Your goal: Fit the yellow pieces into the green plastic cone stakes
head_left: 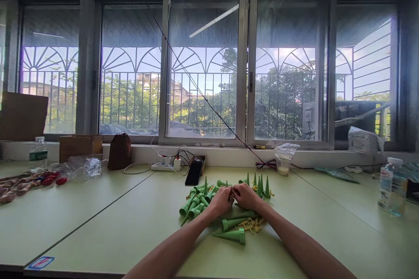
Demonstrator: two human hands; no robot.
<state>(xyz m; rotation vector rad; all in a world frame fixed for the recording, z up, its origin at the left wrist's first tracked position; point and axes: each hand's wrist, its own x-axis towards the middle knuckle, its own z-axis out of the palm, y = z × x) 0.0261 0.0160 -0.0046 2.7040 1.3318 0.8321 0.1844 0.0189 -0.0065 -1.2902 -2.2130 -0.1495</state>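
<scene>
My left hand [222, 200] and my right hand [245, 196] meet over the middle of the table, fingers closed together. Whatever they pinch is too small and hidden to name. Left of them lies a heap of green plastic cones [196, 204]. Several green cones [261, 186] stand upright just beyond my right hand. Nearer to me, one green cone [233, 235] lies on its side, beside a small pile of yellow plastic pieces [251, 225].
Behind the hands are a black phone [194, 171], a power strip [165, 167] and a plastic cup [283, 166]. A bottle [391, 187] stands at right. Red-tipped items [49, 179], a brown pouch [119, 151] and a cardboard box [80, 148] are at left.
</scene>
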